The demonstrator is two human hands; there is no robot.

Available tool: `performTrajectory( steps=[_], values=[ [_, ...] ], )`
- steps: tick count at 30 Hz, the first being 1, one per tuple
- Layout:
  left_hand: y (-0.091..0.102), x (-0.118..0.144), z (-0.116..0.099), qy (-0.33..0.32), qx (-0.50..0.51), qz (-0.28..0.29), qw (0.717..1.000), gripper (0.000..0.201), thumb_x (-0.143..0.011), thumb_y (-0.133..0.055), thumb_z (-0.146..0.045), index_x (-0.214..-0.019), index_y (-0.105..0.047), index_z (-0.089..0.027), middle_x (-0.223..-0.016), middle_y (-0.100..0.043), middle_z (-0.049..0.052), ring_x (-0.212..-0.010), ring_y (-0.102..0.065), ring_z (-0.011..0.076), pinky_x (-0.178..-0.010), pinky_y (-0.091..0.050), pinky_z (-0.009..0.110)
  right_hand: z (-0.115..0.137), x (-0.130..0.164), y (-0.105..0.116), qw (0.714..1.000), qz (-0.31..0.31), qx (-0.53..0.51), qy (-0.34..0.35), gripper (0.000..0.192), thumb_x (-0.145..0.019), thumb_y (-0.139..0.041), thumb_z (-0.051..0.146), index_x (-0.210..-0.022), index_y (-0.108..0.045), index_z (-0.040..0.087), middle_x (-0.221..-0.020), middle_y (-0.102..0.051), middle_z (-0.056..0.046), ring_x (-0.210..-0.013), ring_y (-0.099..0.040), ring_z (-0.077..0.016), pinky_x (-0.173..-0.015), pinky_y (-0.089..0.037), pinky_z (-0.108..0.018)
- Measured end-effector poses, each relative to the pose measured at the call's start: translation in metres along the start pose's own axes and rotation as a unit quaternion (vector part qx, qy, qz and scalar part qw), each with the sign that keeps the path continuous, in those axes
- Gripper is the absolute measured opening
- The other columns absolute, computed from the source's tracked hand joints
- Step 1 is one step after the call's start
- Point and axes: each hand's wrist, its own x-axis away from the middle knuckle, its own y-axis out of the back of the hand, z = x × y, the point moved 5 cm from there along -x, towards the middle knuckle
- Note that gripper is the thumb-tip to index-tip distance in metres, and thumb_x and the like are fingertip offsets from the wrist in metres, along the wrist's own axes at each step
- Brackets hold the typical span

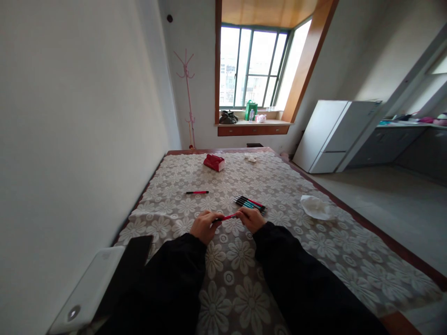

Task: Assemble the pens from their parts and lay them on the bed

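A red pen with black ends (228, 217) is held level just above the flowered tablecloth (240, 253). My left hand (205, 226) grips its left end, and my right hand (252, 218) pinches the right end; the fingers hide both tips in part. Just beyond my right hand lies a bunch of several pens (248, 203), some teal and some red, with black parts. Another red and black pen (197, 192) lies alone on the cloth, farther off and to the left.
A red packet (214, 162) lies toward the table's far end. Crumpled white tissue (315, 207) sits at the right. At the near left are a white device (89, 288) and a flat black object (124, 274), beside the wall. A white fridge (335, 135) stands beyond the table.
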Motion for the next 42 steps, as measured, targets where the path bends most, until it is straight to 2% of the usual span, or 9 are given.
performTrajectory(
  steps=[5, 8, 12, 18, 23, 28, 36, 39, 42],
  values=[
    [0.002, -0.001, 0.0, 0.007, 0.011, -0.008, 1.0, 0.02, -0.085, -0.057, -0.02, -0.102, -0.067, -0.024, -0.091, -0.069, 0.003, -0.087, -0.062, 0.0166, -0.082, -0.052, 0.031, 0.005, 0.002, -0.001, 0.998, -0.02, -0.054, 0.025, 0.036, -0.086, -0.055, 0.038, -0.117, -0.053, 0.021, -0.075, -0.061, -0.001, -0.055, -0.05, -0.0128, -0.054, -0.039, -0.025],
    [0.003, -0.001, 0.001, 0.014, 0.02, -0.023, 0.999, 0.02, -0.085, -0.057, -0.019, -0.102, -0.066, -0.024, -0.091, -0.069, 0.003, -0.087, -0.062, 0.0162, -0.081, -0.053, 0.031, 0.007, 0.002, 0.0, 0.997, -0.027, -0.065, 0.03, 0.026, -0.084, -0.058, 0.038, -0.105, -0.057, 0.022, -0.079, -0.063, -0.002, -0.055, -0.051, -0.013, -0.054, -0.04, -0.026],
    [0.002, 0.0, 0.001, 0.006, 0.028, -0.026, 0.999, 0.023, -0.081, -0.062, -0.017, -0.102, -0.066, -0.024, -0.091, -0.068, 0.004, -0.086, -0.063, 0.0162, -0.081, -0.054, 0.03, 0.002, 0.002, 0.0, 0.999, -0.007, -0.042, -0.006, 0.024, -0.09, -0.048, 0.039, -0.081, -0.061, 0.022, -0.052, -0.055, 0.002, -0.046, -0.047, -0.013, -0.05, -0.036, -0.026],
    [0.003, 0.001, 0.004, 0.028, 0.033, -0.049, 0.998, 0.022, -0.081, -0.062, -0.02, -0.102, -0.066, -0.023, -0.09, -0.066, 0.003, -0.082, -0.064, 0.0152, -0.08, -0.054, 0.03, 0.004, 0.002, 0.001, 0.999, -0.024, -0.039, 0.025, 0.038, -0.081, -0.062, 0.038, -0.114, -0.056, 0.022, -0.073, -0.061, 0.0, -0.056, -0.051, -0.0137, -0.055, -0.041, -0.026],
    [0.004, 0.002, 0.003, 0.026, 0.027, -0.055, 0.998, 0.02, -0.083, -0.06, -0.02, -0.102, -0.065, -0.024, -0.091, -0.066, 0.004, -0.083, -0.063, 0.0154, -0.078, -0.054, 0.03, 0.004, 0.003, 0.001, 1.0, -0.018, -0.001, 0.02, 0.018, -0.089, -0.051, 0.037, -0.09, -0.063, 0.022, -0.059, -0.059, 0.0, -0.052, -0.05, -0.0145, -0.053, -0.037, -0.026],
    [0.005, 0.002, 0.001, 0.029, 0.022, -0.058, 0.998, 0.02, -0.084, -0.06, -0.021, -0.103, -0.063, -0.025, -0.091, -0.067, 0.004, -0.085, -0.064, 0.0166, -0.08, -0.053, 0.032, 0.007, 0.002, 0.003, 0.999, -0.005, 0.041, 0.01, 0.037, -0.089, -0.047, 0.049, -0.071, -0.061, 0.02, -0.05, -0.048, 0.002, -0.046, -0.041, -0.0122, -0.047, -0.028, -0.025],
    [0.007, 0.002, -0.005, 0.016, 0.01, -0.064, 0.998, 0.017, -0.084, -0.061, -0.024, -0.101, -0.063, -0.025, -0.09, -0.068, 0.002, -0.085, -0.063, 0.0158, -0.082, -0.05, 0.031, -0.005, 0.0, -0.003, 0.998, 0.004, -0.048, -0.046, 0.063, -0.091, -0.031, 0.06, -0.043, -0.036, 0.02, -0.04, -0.032, 0.003, -0.038, -0.03, -0.0093, -0.043, -0.022, -0.026],
    [0.008, 0.001, -0.003, 0.027, 0.013, -0.069, 0.997, 0.016, -0.085, -0.059, -0.024, -0.101, -0.062, -0.024, -0.091, -0.068, 0.003, -0.085, -0.063, 0.016, -0.081, -0.05, 0.031, 0.0, 0.0, 0.002, 0.998, -0.029, -0.056, -0.02, 0.044, -0.088, -0.044, 0.055, -0.067, -0.059, 0.019, -0.053, -0.051, 0.001, -0.045, -0.043, -0.0117, -0.048, -0.033, -0.025],
    [0.008, 0.001, 0.001, 0.041, 0.02, -0.073, 0.996, 0.015, -0.085, -0.058, -0.023, -0.099, -0.062, -0.024, -0.092, -0.067, 0.003, -0.085, -0.062, 0.016, -0.08, -0.05, 0.031, 0.011, 0.001, 0.008, 0.996, -0.056, -0.068, 0.032, 0.032, -0.084, -0.057, 0.046, -0.105, -0.06, 0.022, -0.082, -0.063, -0.003, -0.062, -0.054, -0.0154, -0.058, -0.043, -0.027]
  ],
)
